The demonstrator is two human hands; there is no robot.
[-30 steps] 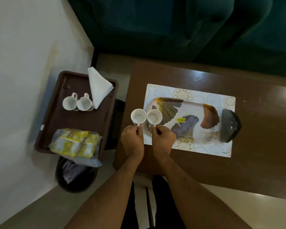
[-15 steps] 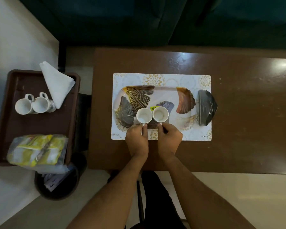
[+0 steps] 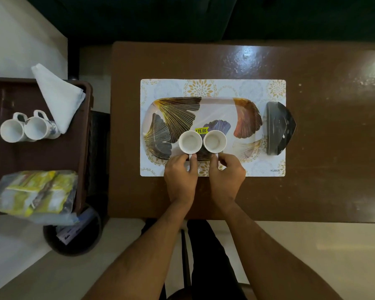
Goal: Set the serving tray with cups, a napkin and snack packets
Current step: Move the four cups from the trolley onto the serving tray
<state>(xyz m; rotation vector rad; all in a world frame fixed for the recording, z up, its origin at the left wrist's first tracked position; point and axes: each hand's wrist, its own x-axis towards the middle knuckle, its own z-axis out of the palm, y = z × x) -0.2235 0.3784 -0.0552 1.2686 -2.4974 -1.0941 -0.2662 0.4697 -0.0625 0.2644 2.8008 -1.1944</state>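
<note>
Both cups have come further onto the tray (image 3: 217,105) since before. My fingers hide the handles. My left hand (image 3: 180,180) pinches the left cup (image 3: 190,142), my right hand (image 3: 226,179) pinches the right cup (image 3: 214,141), side by side, rims touching.

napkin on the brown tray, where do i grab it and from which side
Pinch the folded white napkin near its narrow tip, which sticks out past the brown tray's far rim, coming from above. That tip looks clear of everything, while the wide end lies right beside a spare cup, so a grab there could knock it.
</note>
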